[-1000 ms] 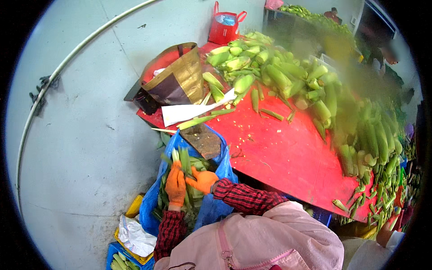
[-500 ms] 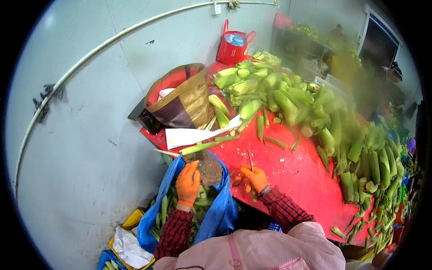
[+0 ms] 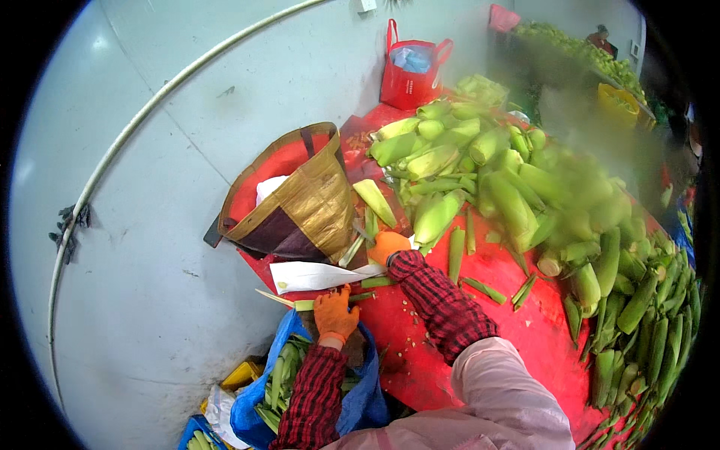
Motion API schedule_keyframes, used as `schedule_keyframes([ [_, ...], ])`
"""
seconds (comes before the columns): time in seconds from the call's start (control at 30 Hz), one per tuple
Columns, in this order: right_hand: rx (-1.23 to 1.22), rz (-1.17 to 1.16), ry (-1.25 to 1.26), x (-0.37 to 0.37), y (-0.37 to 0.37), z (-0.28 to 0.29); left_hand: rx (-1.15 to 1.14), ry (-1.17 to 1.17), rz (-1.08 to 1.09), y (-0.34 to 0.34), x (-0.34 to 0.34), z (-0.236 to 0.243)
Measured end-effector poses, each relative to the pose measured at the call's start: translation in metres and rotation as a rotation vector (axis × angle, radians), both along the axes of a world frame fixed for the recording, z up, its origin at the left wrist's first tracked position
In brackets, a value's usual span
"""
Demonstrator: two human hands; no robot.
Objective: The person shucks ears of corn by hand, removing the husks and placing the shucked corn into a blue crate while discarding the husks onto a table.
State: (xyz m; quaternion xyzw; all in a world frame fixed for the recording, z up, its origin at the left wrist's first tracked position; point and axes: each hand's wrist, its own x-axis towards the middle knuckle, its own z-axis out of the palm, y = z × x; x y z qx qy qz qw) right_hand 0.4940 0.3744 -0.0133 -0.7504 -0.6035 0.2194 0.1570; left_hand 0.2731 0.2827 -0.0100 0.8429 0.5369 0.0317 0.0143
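My left hand (image 3: 335, 315), in an orange glove, is open over the top of a blue bag (image 3: 369, 397), its fingers stretched across a pale green stalk (image 3: 304, 305). A dark brown block lies beneath it, mostly covered. My right hand (image 3: 388, 246), also gloved in orange, reaches forward with its fingers closed beside narrow green husk strips (image 3: 370, 223). What it holds is hidden; no knife shows. Touching its near side is a long white strip (image 3: 307, 276). Beyond lies a heap of green corn ears (image 3: 510, 199) in their husks. More green husks (image 3: 283, 375) fill the blue bag.
On the red table (image 3: 420, 360), a gold and dark bag (image 3: 311, 210) stands open at the left, before the grey wall (image 3: 150, 225). A red tote bag (image 3: 409, 82) is at the back. Cut corn ears (image 3: 645, 300) pile along the right edge. A person (image 3: 602, 41) is far off.
My right hand has moved forward and left, from the near table edge to the husk strips; the blade it held is out of sight. My left hand has come onto the stalk. The view has shifted.
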Motion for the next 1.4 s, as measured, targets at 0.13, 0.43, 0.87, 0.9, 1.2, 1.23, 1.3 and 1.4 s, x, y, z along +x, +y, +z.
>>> schedule_keyframes([
  [0.13, 0.138, -0.136, 0.122, 0.02, 0.032, 0.04, 0.059, -0.133, -0.031, 0.001, -0.002, -0.008],
  [0.43, -0.014, -0.152, 0.148, 0.038, 0.09, -0.042, 0.108, -0.226, -0.102, 0.008, -0.002, -0.006],
  [0.87, 0.276, -0.399, -0.17, 0.241, -0.121, -0.107, 0.19, -0.4, -0.176, -0.005, 0.008, 0.004],
  [0.9, 0.148, -0.326, -0.152, 0.225, -0.127, -0.1, 0.201, -0.417, -0.204, -0.01, 0.009, -0.001],
  [1.2, 0.005, 0.043, -0.038, 0.112, -0.315, -0.042, -0.145, -0.614, -0.32, -0.056, 0.105, -0.021],
  [1.23, 0.171, -0.027, -0.021, 0.121, -0.338, -0.042, -0.184, -0.616, -0.305, -0.059, 0.115, -0.02],
  [1.3, 0.519, -0.142, 0.011, 0.149, -0.38, -0.04, -0.183, -0.616, -0.266, -0.063, 0.119, -0.03],
  [1.4, 0.134, -0.5, 0.164, 0.218, -0.4, 0.01, -0.163, -0.61, -0.257, -0.064, 0.117, -0.056],
])
